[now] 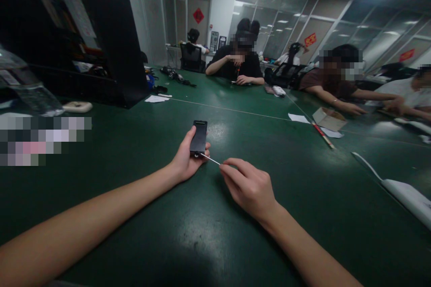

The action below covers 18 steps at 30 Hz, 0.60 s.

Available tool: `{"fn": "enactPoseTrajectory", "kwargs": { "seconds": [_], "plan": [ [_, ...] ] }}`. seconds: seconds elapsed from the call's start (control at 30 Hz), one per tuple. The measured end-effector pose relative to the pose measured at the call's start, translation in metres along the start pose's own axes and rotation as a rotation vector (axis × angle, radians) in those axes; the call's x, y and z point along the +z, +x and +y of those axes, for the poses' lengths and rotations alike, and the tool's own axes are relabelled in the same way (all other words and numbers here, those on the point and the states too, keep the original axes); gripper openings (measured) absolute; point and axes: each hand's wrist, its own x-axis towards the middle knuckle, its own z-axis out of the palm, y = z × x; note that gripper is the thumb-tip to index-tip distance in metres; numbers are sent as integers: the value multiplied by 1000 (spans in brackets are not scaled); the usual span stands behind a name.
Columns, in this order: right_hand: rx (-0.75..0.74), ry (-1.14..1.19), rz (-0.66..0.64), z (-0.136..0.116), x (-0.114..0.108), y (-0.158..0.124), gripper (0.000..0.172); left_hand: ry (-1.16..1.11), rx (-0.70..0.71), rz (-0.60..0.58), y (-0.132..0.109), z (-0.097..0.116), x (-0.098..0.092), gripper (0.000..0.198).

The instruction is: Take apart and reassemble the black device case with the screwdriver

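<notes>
My left hand is wrapped around a flat black rectangular device, thumb along its left edge and fingertips showing at its right. The device is held up over the green table, with a small slot near its top end. Between the pinched thumb and fingers of my right hand is a thin pale stick. Its far tip meets the lower end of the device, beside a small round whitish spot. Whether the tip goes inside or only touches cannot be made out.
The green table spreads all around. At left stand a large black box and a clear plastic bottle. To the right lie a small open carton, a red stick and a white power strip. Several people sit beyond.
</notes>
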Motion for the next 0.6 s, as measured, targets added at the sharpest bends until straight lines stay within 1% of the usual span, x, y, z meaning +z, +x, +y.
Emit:
{"fn": "enactPoseTrajectory", "kwargs": {
  "seconds": [0.1,0.2,0.37,0.6],
  "plan": [
    [28,3,-1,3,-2,0,17,19,7,-5,-1,0,1,44],
    [50,31,24,7,-3,0,17,87,45,-17,-3,-1,4,45],
    [72,118,52,7,2,0,17,139,71,-47,-5,-5,7,47],
    [66,138,72,7,4,-1,18,122,-73,-110,-7,-7,6,50]
  ]
}}
